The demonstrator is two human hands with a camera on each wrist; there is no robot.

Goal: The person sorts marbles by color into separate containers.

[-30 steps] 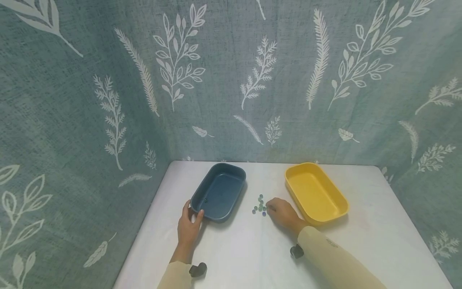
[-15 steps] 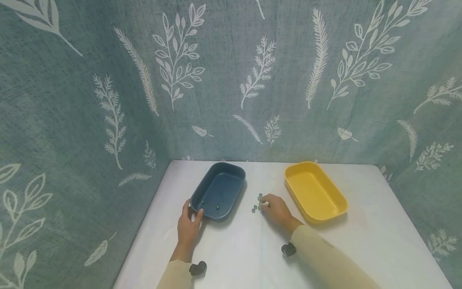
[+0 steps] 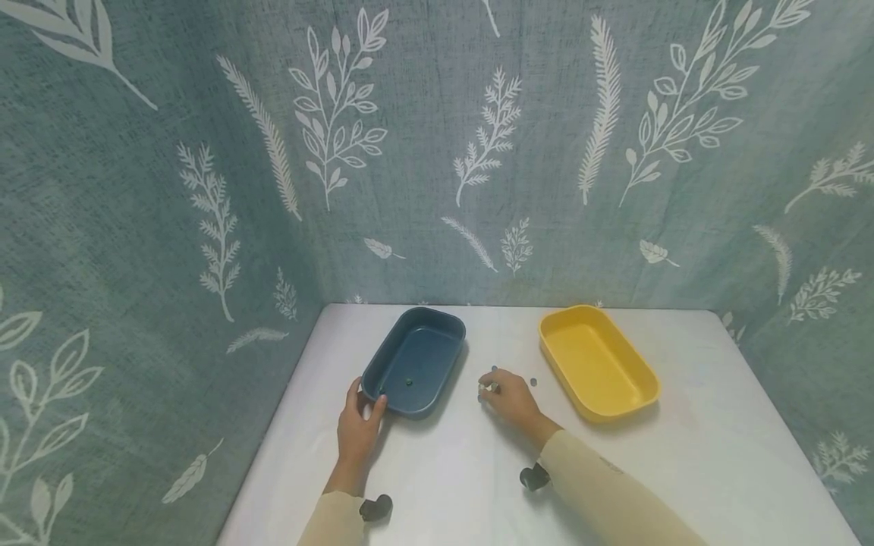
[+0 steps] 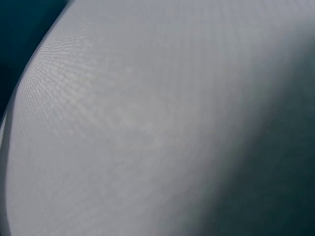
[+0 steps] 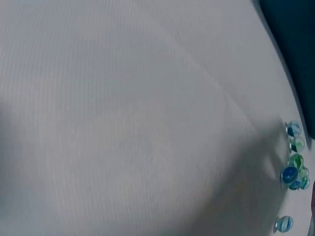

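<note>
In the head view my left hand (image 3: 358, 431) grips the near left corner of a dark blue bin (image 3: 442, 367), thumb on the near rim and fingers along the side. Inside the bin lie a green marble (image 3: 409, 382) and a darker one near the thumb. My right hand (image 3: 514, 398) is low over the table, thumb and forefinger apart around a few glass marbles (image 3: 481, 398). In the right wrist view, blue and green marbles (image 5: 289, 174) cluster on the white cloth, with a sliver of finger at the right edge. The left wrist view shows blurred cloth without the hand.
A yellow bin (image 3: 594, 364) stands right of the right hand. One loose marble (image 3: 534, 382) lies between that hand and the bin. The white table (image 3: 437, 485) meets a leaf-patterned curtain (image 3: 423, 250) at the back and sides.
My right hand has moved left over the marbles, and a marble now shows to its right. A second marble has appeared in the blue bin, and marbles there have rolled. The left hand stays put.
</note>
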